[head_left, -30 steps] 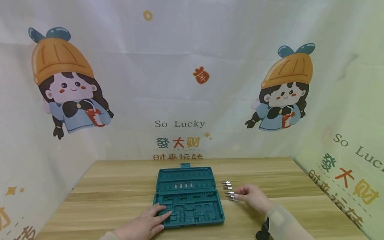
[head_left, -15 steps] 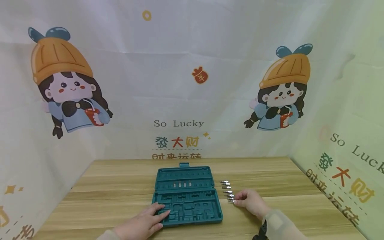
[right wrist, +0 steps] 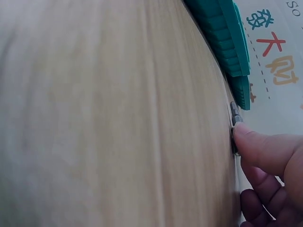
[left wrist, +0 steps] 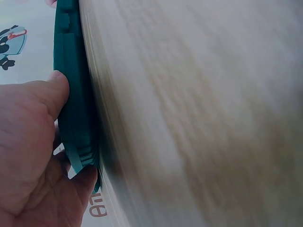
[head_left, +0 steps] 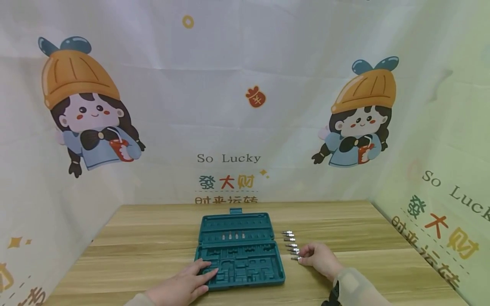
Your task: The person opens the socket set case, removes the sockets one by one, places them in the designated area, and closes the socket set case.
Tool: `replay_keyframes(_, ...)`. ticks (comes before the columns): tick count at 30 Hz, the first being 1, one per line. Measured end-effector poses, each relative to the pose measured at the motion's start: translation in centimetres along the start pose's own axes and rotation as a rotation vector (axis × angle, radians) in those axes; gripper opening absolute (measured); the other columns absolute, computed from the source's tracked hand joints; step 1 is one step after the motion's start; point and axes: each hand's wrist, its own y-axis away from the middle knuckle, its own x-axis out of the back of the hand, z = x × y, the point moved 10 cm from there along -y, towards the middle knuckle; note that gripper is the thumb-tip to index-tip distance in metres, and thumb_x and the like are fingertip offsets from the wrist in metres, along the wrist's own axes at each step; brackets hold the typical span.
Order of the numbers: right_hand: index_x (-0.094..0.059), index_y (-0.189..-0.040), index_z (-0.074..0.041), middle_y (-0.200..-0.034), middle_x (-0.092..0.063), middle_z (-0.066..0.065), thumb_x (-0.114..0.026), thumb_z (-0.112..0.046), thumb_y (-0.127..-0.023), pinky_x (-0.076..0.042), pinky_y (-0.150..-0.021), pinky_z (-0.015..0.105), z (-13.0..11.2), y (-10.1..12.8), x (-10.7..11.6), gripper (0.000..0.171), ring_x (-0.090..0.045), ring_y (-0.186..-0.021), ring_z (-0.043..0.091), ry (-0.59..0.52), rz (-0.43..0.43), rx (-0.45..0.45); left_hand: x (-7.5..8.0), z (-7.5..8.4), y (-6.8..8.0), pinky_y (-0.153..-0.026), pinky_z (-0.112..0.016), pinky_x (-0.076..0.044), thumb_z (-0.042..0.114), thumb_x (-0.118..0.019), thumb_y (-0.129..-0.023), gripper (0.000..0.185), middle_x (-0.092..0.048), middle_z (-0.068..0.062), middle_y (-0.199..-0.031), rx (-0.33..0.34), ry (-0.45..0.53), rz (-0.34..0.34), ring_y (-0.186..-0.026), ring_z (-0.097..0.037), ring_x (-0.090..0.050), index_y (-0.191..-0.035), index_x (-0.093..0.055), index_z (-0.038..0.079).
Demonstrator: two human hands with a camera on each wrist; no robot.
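Right hand (head_left: 319, 258) shifted slightly nearer, fingers now pinching nearest bit (head_left: 294, 258) of row. Left hand (head_left: 187, 282) flat, fingers straight, pressing open case (head_left: 240, 250). 4 bits (head_left: 232, 236) seated; roughly 6 loose on table (head_left: 145, 238).

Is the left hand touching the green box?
Touching. The head view shows the left hand lying flat on the green box; the left wrist view shows its thumb pressed against the box's edge.

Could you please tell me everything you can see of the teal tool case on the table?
The teal tool case looks like moulded plastic and lies open flat on the wooden table, latch tab at its far edge. The far half carries a few small silver bits in a row; the near half shows empty shaped recesses. The left hand rests on its near-left corner, thumb on the edge.
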Motion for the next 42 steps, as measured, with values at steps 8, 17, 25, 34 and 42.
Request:
replay_keyframes(8,-0.065,-0.088,0.001,-0.083,-0.061,0.004,-0.08,-0.001,-0.073,-0.043,-0.07,0.031,0.1,0.0,0.3,0.022,-0.054,-0.078,0.017,-0.028,-0.022,-0.018,-0.1,0.0,0.1,-0.102,-0.054,-0.036,0.048,-0.042,-0.1,0.056,-0.032,-0.009,-0.152,-0.01,0.012,-0.003,-0.138,-0.038,-0.029,-0.151,-0.035,0.024)
replay_keyframes(17,-0.063,-0.087,0.003,-0.082,-0.059,0.005,-0.08,0.001,-0.072,-0.042,-0.071,0.032,-0.2,0.1,0.3,0.023,-0.052,-0.078,0.018,-0.06,-0.071,0.0,0.2,0.1,0.3,-0.102,-0.055,-0.035,0.046,-0.043,-0.101,0.055,-0.031,-0.01,-0.152,-0.011,0.042,-0.004,-0.139,-0.038,-0.027,-0.151,-0.035,0.024)
replay_keyframes(25,-0.063,-0.094,0.003,-0.087,-0.061,0.006,-0.076,-0.003,-0.078,-0.043,-0.07,0.031,-0.6,-0.5,0.7,0.021,-0.053,-0.08,0.019,-0.062,-0.05,-0.052,0.1,0.1,0.3,-0.103,-0.055,-0.034,0.046,-0.043,-0.101,0.055,-0.03,-0.008,-0.153,-0.002,0.048,-0.008,-0.14,-0.038,-0.026,-0.151,-0.035,0.026)
replay_keyframes(34,-0.064,-0.105,0.001,-0.099,-0.063,0.008,-0.068,-0.012,-0.09,-0.049,-0.081,0.046,-6.3,-3.3,-1.7,0.021,-0.06,-0.09,0.024,-0.1,-0.047,-0.01,0.4,-0.1,0.5,-0.103,-0.056,-0.034,0.047,-0.044,-0.1,0.055,-0.03,-0.007,-0.153,0.016,0.059,-0.014,-0.14,-0.037,-0.026,-0.151,-0.035,0.028)
replay_keyframes(42,-0.067,-0.105,0.001,-0.106,-0.064,0.01,-0.07,-0.015,-0.089,-0.046,-0.088,0.05,-9.0,-6.0,-7.6,0.023,-0.057,-0.1,0.027,-0.175,-0.089,0.016,0.2,0.1,0.3,-0.102,-0.054,-0.036,0.046,-0.046,-0.1,0.055,-0.034,-0.009,-0.151,0.004,0.007,-0.006,-0.138,-0.037,-0.031,-0.15,-0.038,0.024)
